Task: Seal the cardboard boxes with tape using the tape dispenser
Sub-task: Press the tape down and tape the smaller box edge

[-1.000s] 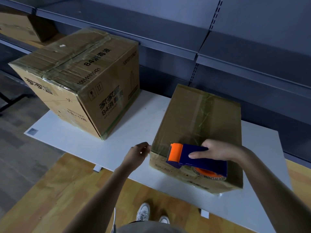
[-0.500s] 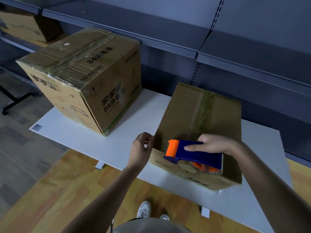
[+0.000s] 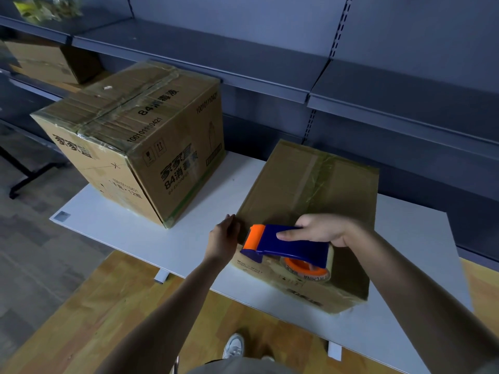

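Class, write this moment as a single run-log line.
right hand grips tape dispenser at smaller box near edge | left hand open at its left corner | larger box stands apart

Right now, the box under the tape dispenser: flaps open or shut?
Shut. The box flaps lie flat, with tape running along the centre seam.

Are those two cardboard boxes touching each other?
Apart. The head view shows bare white table between the big box and the small box.
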`<state>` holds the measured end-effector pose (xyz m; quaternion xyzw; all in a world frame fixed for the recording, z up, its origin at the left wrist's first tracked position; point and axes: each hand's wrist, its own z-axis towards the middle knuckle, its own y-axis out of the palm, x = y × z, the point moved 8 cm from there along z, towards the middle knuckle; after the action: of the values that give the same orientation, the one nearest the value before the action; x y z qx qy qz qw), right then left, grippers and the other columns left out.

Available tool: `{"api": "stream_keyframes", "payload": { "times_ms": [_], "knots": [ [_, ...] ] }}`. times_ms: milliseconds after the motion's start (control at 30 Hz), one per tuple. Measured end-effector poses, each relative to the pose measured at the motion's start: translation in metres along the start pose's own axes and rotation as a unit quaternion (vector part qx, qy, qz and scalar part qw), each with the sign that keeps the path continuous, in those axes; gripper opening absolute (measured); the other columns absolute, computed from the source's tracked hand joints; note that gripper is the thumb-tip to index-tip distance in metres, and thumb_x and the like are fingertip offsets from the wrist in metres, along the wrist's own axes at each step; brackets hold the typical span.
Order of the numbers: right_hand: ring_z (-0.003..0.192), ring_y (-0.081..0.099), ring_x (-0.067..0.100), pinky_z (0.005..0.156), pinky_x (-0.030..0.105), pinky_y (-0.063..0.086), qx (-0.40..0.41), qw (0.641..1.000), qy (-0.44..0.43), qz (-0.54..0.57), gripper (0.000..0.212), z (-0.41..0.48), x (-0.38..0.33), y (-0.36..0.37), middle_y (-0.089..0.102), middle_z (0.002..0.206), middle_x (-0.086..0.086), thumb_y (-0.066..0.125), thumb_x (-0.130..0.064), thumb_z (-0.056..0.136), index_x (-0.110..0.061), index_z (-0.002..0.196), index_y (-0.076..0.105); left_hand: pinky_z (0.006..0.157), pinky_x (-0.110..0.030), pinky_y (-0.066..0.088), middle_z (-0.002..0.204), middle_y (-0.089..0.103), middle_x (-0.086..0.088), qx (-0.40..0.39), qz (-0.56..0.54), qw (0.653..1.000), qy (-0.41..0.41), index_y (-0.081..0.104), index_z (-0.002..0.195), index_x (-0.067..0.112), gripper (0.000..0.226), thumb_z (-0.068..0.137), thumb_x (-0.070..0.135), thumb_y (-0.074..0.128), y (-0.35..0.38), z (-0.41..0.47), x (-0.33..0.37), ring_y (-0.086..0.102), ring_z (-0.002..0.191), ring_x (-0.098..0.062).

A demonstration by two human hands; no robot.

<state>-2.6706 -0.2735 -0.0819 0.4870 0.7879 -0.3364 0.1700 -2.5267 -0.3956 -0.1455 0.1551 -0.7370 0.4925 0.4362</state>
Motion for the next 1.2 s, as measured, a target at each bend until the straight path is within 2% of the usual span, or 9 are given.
{"api": "stream_keyframes", "payload": {
  "times_ms": [100, 200, 300, 367, 433, 600, 833, 967, 1200],
  "knots": [
    [0.068, 0.063, 0.010, 0.053, 0.016, 0.047, 0.002, 1.000, -0.005, 0.007, 0.050, 0.007, -0.007, 0.005, 0.066, 0.080, 0.000, 0.062, -0.060, 0.069, -0.015, 0.090, 0.057, 0.075, -0.026, 0.044, 0.116, 0.064, -0.012, -0.007, 0.017, 1.000, 0.002, 0.054, 0.127, 0.005, 0.033, 0.100, 0.017, 0.038, -0.007, 0.010, -0.005, 0.060, 0.096, -0.021],
    [0.066, 0.064, 0.007, 0.050, 0.015, 0.047, 0.003, 0.999, -0.001, 0.033, 0.048, 0.006, 0.001, 0.006, 0.067, 0.079, -0.004, 0.064, -0.060, 0.066, -0.019, 0.089, 0.056, 0.083, -0.029, 0.047, 0.125, 0.060, -0.012, -0.004, 0.043, 0.999, 0.021, 0.051, 0.131, 0.006, 0.035, 0.099, 0.017, 0.042, -0.009, 0.008, -0.001, 0.059, 0.107, -0.024],
    [0.073, 0.066, 0.009, 0.052, 0.016, 0.049, 0.019, 0.998, 0.004, 0.062, 0.039, 0.004, 0.013, 0.005, 0.067, 0.086, -0.004, 0.065, -0.054, 0.074, -0.022, 0.093, 0.054, 0.101, -0.036, 0.044, 0.144, 0.042, -0.006, 0.032, 0.103, 0.982, 0.152, 0.046, 0.137, 0.011, 0.040, 0.097, 0.015, 0.048, -0.013, -0.007, 0.020, 0.046, 0.128, -0.022],
    [0.077, 0.066, 0.011, 0.055, 0.018, 0.050, 0.022, 0.998, -0.001, 0.059, 0.049, 0.001, 0.013, 0.006, 0.068, 0.088, -0.003, 0.066, -0.059, 0.067, -0.021, 0.095, 0.054, 0.107, -0.035, 0.035, 0.144, 0.040, -0.006, 0.001, 0.132, 0.954, 0.270, 0.048, 0.135, 0.010, 0.042, 0.093, 0.011, 0.055, -0.009, -0.017, 0.035, 0.035, 0.133, -0.019],
    [0.075, 0.066, 0.011, 0.055, 0.018, 0.050, 0.020, 0.998, -0.006, 0.055, 0.056, 0.000, 0.010, 0.008, 0.069, 0.086, -0.002, 0.066, -0.061, 0.059, -0.018, 0.094, 0.056, 0.113, -0.037, 0.025, 0.142, 0.043, -0.008, -0.055, 0.146, 0.933, 0.326, 0.049, 0.133, 0.007, 0.044, 0.090, 0.008, 0.059, -0.002, -0.022, 0.038, 0.029, 0.135, -0.018],
    [0.065, 0.067, 0.006, 0.049, 0.015, 0.047, 0.021, 0.999, -0.006, 0.045, 0.036, 0.001, 0.009, 0.008, 0.068, 0.082, -0.004, 0.064, -0.050, 0.079, -0.018, 0.092, 0.056, 0.116, -0.030, 0.022, 0.142, 0.042, -0.003, -0.072, 0.137, 0.935, 0.319, 0.048, 0.134, 0.008, 0.042, 0.093, 0.006, 0.053, -0.003, -0.017, 0.033, 0.028, 0.136, -0.011],
    [0.062, 0.064, 0.008, 0.052, 0.019, 0.047, 0.010, 0.998, 0.022, 0.059, 0.051, -0.041, 0.049, -0.019, 0.068, 0.071, -0.004, 0.065, -0.057, 0.071, -0.011, 0.093, 0.061, 0.113, -0.028, 0.022, 0.138, 0.047, -0.002, -0.047, 0.150, 0.927, 0.340, 0.055, 0.128, 0.005, 0.039, 0.089, -0.001, 0.054, -0.009, -0.017, 0.037, 0.031, 0.132, -0.010],
    [0.061, 0.063, 0.007, 0.054, 0.018, 0.046, 0.018, 0.997, 0.022, 0.071, 0.041, -0.048, 0.068, -0.011, 0.067, 0.067, -0.006, 0.063, -0.053, 0.079, -0.012, 0.088, 0.061, 0.112, -0.022, 0.019, 0.137, 0.042, 0.006, -0.049, 0.163, 0.921, 0.349, 0.057, 0.126, 0.007, 0.037, 0.089, 0.000, 0.055, -0.006, -0.017, 0.037, 0.033, 0.132, -0.011],
    [0.057, 0.061, 0.012, 0.048, 0.019, 0.045, 0.004, 0.996, 0.029, 0.083, 0.055, -0.093, 0.111, -0.032, 0.065, 0.067, 0.003, 0.065, -0.058, 0.067, -0.007, 0.085, 0.064, 0.113, -0.037, 0.027, 0.142, 0.038, 0.001, -0.079, 0.179, 0.938, 0.285, 0.053, 0.130, 0.009, 0.038, 0.092, 0.004, 0.052, -0.010, -0.003, 0.025, 0.033, 0.136, -0.024]
  ]
}}
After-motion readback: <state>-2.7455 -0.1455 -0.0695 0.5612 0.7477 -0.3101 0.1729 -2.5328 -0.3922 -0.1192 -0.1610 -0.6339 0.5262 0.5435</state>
